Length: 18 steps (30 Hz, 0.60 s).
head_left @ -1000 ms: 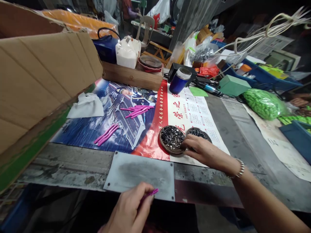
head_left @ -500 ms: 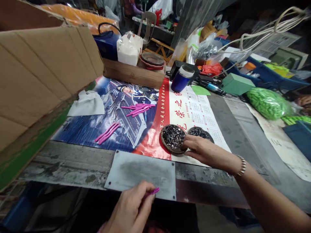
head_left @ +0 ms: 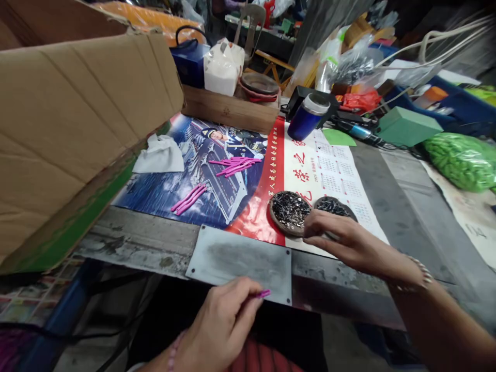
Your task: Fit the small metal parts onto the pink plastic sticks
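Note:
My left hand (head_left: 228,318) is closed at the table's front edge, thumb and fingers pinching a thin magenta stick (head_left: 264,294) whose end pokes out. Beyond it lies a pale grey plate (head_left: 244,261) with a dark smudge. My right hand (head_left: 341,235) is at the near right rim of a round dish of small metal parts (head_left: 290,211), its fingertips pressed together; whatever they hold is too small to make out. A second dish of dark metal pieces (head_left: 332,205) sits behind that hand, partly covered. Several more magenta sticks (head_left: 237,165) rest on the poster in two groups, the smaller group nearer.
A large cardboard box (head_left: 89,124) stands at the left beside a white cloth (head_left: 159,154). The printed calendar poster (head_left: 155,194) covers the tabletop. A blue tumbler (head_left: 304,121), wooden box (head_left: 228,109) and green box (head_left: 406,126) stand behind. A bag of green pieces (head_left: 461,160) lies right.
My right hand has drawn back slightly from inside the dish to its rim, fingers pinched. My left hand keeps its grip on the magenta stick. The whole view has shifted, with things appearing further right.

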### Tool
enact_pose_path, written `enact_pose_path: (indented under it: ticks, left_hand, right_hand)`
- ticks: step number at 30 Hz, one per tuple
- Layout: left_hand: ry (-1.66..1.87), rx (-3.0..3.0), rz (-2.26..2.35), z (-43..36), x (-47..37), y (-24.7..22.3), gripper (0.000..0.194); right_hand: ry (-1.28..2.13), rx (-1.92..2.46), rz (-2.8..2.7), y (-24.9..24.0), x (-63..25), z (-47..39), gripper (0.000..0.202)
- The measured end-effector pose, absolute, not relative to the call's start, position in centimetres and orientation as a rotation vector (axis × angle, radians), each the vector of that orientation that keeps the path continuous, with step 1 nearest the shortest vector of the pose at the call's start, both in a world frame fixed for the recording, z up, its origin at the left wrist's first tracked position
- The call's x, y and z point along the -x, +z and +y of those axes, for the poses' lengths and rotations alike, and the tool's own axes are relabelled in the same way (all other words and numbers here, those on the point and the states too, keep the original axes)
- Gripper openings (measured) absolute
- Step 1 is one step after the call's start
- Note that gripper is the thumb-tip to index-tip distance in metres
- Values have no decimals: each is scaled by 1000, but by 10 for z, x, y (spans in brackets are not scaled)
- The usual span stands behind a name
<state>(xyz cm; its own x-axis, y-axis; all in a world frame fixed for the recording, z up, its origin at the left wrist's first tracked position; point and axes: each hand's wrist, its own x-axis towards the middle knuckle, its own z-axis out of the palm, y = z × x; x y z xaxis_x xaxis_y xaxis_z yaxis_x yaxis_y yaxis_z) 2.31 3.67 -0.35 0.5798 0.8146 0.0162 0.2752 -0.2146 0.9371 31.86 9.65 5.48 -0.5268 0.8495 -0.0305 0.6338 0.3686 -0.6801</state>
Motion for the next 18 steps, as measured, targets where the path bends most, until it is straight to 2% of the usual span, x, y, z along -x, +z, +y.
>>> enact_pose_path:
  ticks: [8, 18]
  left_hand:
    - [657, -2069, 909, 25, -23, 10, 16]
    - [656, -2226, 890, 19, -24, 20, 19]
  right_hand:
    - [1524, 1342, -1763, 52, -249, 30, 24]
    - [1375, 1284, -1937, 47, -240, 14, 14]
